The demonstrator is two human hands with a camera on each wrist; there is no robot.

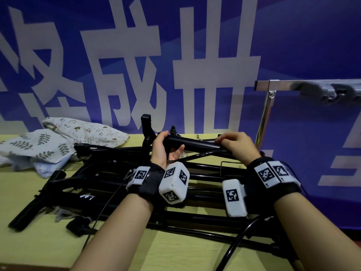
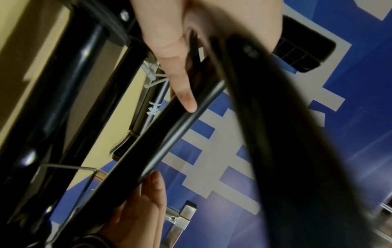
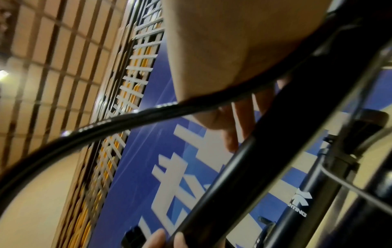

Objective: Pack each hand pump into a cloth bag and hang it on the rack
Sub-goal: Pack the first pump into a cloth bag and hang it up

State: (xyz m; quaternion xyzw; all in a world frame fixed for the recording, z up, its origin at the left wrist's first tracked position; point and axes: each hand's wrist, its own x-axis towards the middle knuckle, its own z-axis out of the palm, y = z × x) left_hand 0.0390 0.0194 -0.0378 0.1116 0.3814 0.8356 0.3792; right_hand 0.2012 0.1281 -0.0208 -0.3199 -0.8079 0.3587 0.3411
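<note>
both hands grasp one black hand pump (image 1: 192, 143) above pile — left hand (image 1: 163, 151) near handle, right hand (image 1: 237, 146) at far end

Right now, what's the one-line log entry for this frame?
stage: picking up pump | left hand: grips hand pump | right hand: grips same pump | cloth bags: on table | rack: bare

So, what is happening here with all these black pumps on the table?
A person is lifting one black hand pump off a pile of pumps on the yellow table. The left hand grips the barrel near its handle end, the right hand holds the other end. The cloth bags lie crumpled at the back left, none opened yet. The metal rack on the right has no bag on the part that shows.
</note>
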